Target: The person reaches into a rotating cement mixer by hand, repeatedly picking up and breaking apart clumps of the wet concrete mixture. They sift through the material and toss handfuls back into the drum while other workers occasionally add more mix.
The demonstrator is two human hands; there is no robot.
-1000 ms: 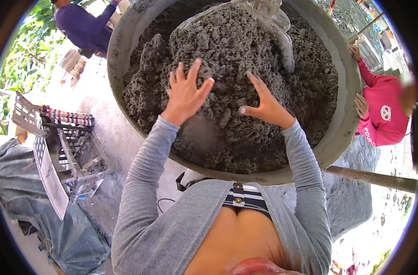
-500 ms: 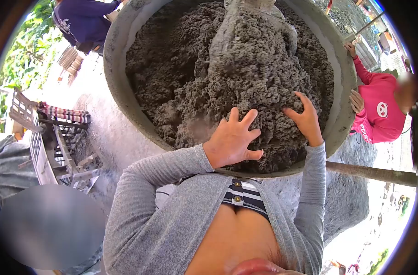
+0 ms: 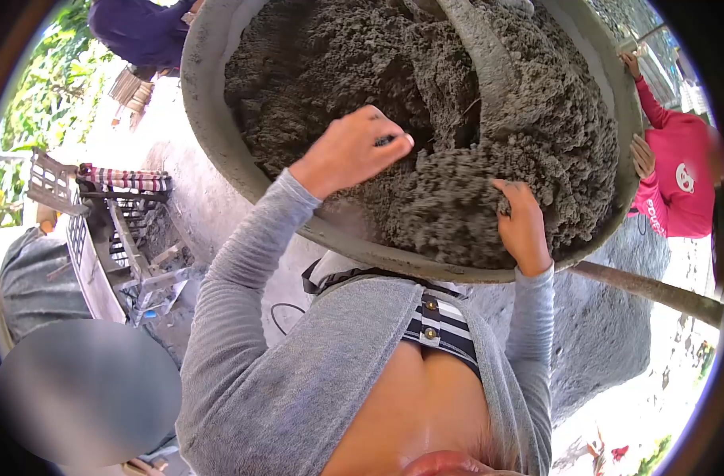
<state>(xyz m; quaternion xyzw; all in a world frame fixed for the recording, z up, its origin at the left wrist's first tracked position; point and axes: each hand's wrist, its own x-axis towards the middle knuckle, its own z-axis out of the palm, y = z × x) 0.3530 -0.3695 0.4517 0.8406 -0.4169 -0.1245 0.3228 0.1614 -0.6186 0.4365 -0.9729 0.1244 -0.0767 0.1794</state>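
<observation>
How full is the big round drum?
Not empty: the drum has crumbly grey mix heaped across its inside. How deep it goes, I cannot tell.

Strong daylight fills an outdoor yard, bleaching the right edge of the view almost to white. At upper left, leafy greenery (image 3: 53, 99) stands beyond a stack of flat brownish pieces (image 3: 130, 90). Pale, dusty ground (image 3: 183, 151) runs down that side to a battered slatted frame (image 3: 128, 238), with a red-and-white striped cloth (image 3: 128, 178) at its top. A dark grey-green sheet (image 3: 41, 278) lies in folds beside it, partly hidden by a blurred grey oval. At lower right spreads a rough grey mound (image 3: 604, 345)
</observation>
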